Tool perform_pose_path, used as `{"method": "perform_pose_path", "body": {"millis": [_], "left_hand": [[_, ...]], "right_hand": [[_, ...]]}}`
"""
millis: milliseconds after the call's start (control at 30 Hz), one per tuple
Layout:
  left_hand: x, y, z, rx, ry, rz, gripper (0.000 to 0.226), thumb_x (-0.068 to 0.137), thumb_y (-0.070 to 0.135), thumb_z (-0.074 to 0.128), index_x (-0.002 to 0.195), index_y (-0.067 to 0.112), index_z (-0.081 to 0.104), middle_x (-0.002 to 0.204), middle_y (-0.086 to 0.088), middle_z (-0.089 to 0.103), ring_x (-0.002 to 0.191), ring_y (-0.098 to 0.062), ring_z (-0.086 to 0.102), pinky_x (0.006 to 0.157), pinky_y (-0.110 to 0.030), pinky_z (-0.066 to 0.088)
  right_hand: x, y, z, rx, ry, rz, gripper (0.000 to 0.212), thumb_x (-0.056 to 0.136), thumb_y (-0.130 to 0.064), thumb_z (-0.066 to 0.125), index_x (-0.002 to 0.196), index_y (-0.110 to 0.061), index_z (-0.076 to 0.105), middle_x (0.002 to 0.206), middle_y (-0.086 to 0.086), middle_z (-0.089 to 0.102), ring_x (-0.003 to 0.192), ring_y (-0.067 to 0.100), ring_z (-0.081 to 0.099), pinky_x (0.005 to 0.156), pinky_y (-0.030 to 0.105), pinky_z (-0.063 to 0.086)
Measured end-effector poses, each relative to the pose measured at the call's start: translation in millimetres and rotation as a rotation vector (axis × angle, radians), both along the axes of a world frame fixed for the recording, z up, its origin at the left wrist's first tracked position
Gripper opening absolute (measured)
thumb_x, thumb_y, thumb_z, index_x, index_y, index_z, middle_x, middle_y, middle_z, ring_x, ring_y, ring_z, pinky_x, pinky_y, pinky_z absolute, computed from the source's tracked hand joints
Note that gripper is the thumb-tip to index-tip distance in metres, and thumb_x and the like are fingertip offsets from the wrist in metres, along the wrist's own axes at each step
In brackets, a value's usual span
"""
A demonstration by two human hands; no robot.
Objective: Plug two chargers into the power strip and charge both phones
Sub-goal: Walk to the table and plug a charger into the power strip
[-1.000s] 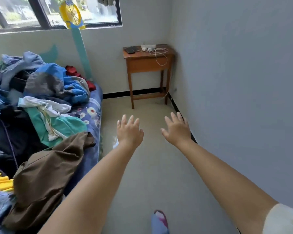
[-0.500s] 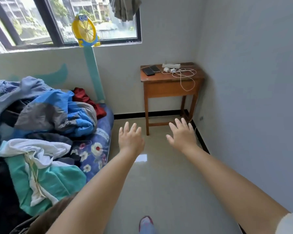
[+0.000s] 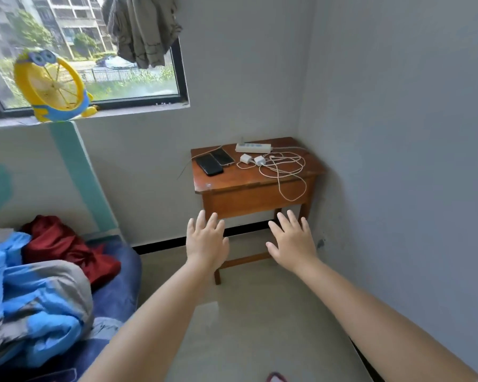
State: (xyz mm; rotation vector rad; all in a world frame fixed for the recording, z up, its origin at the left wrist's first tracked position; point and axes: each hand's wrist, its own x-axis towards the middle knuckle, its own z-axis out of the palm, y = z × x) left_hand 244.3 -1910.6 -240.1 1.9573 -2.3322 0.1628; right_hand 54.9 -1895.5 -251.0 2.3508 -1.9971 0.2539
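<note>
A small wooden table [image 3: 232, 184] stands in the room's corner. On its back edge lies a white power strip [image 3: 253, 147]. In front of it sit two white chargers [image 3: 245, 159] [image 3: 260, 160] with tangled white cables [image 3: 284, 168], one loop hanging over the front edge. Two dark phones [image 3: 209, 164] [image 3: 222, 156] lie side by side on the table's left part. My left hand [image 3: 206, 239] and my right hand [image 3: 291, 239] reach forward, palms down and fingers spread, empty, below and short of the table.
A bed [image 3: 113, 296] piled with blue, grey and red clothes fills the left. A yellow toy fan [image 3: 51, 85] sits on the window sill, and a garment [image 3: 142, 28] hangs at the window. The grey wall [image 3: 398, 161] runs close on the right. Pale floor lies ahead.
The view has moved closer to the table and tilted up; the table now looks larger and nearer. Both hands stay outstretched and empty.
</note>
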Motion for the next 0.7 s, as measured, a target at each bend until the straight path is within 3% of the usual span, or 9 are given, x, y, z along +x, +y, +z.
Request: {"method": "perform_pose_path", "body": {"millis": [400,700], "left_hand": [[-11,-241,-24,0.108,0.005,0.121,0.047,0.093,0.037,0.036,0.136,0.02,0.028,0.153,-0.003,0.018,0.141,-0.027,0.003,0.113,-0.044,0.005],[15,-401,-57,0.133,-0.012,0.177,0.046,0.094,0.035,0.03,0.137,0.019,0.024,0.154,-0.004,0.014,0.141,-0.027,0.001,0.113,-0.045,0.007]], "right_hand": [[-43,-272,-15,0.042,-0.009,0.053,0.051,0.093,-0.035,0.048,0.138,-0.014,0.037,0.151,0.013,0.029,0.141,0.03,0.016,0.113,0.048,0.016],[-26,-442,-38,0.075,-0.012,0.068,0.052,0.092,-0.038,0.047,0.138,-0.015,0.037,0.15,0.01,0.031,0.141,0.03,0.017,0.113,0.048,0.019]]}}
